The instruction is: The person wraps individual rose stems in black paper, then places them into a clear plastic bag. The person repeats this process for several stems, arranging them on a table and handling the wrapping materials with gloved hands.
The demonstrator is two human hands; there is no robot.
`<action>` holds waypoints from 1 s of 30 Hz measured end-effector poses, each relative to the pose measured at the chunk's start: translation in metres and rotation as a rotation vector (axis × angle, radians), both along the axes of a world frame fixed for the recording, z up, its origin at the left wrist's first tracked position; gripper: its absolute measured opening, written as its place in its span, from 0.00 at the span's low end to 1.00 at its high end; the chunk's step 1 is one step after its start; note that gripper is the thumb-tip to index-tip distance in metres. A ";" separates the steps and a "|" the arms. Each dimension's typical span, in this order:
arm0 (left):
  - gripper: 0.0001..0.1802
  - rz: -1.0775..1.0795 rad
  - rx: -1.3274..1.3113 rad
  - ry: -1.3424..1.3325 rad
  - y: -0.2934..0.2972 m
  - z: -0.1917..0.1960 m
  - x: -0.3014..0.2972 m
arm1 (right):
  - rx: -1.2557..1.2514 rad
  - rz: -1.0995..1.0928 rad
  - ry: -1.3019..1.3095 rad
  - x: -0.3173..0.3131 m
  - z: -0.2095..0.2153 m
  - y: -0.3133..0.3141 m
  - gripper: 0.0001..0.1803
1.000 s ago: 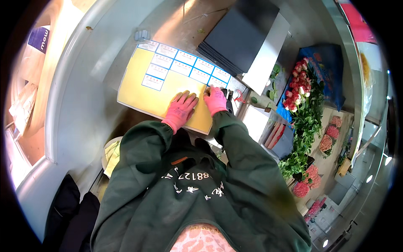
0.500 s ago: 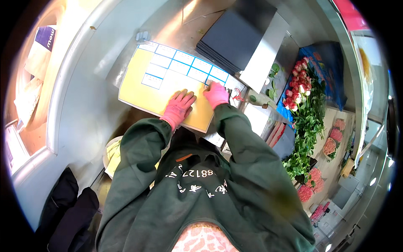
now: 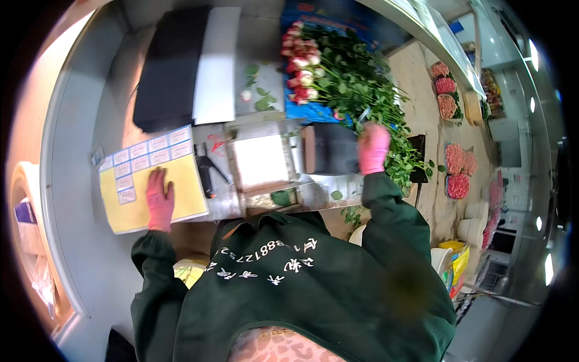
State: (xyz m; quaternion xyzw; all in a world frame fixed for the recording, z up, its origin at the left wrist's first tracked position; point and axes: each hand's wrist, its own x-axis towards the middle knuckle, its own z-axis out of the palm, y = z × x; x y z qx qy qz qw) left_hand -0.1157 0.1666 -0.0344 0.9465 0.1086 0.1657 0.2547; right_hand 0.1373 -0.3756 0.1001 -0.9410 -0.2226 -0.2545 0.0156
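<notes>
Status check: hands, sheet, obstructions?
Left hand resting on yellow sheet. Right hand by the greenery, blurred, grip unclear. Labels along sheet's far side. Black tool between hands, clear of both.

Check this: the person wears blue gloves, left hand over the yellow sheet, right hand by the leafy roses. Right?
No, the gloves are pink: see the head view. The left hand is over the yellow sheet, the right hand by the leafy roses.

Your gloves (image 3: 159, 200) were pink, your sleeves (image 3: 395, 205) dark green; near the bench's (image 3: 226, 204) left front corner, your sheet (image 3: 137, 188) was yellow with blue-edged white labels (image 3: 140, 155).
</notes>
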 end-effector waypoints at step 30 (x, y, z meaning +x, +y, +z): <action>0.55 -0.899 0.229 0.685 -0.856 0.036 0.380 | 0.702 -0.995 1.481 -0.252 -0.226 -0.692 0.24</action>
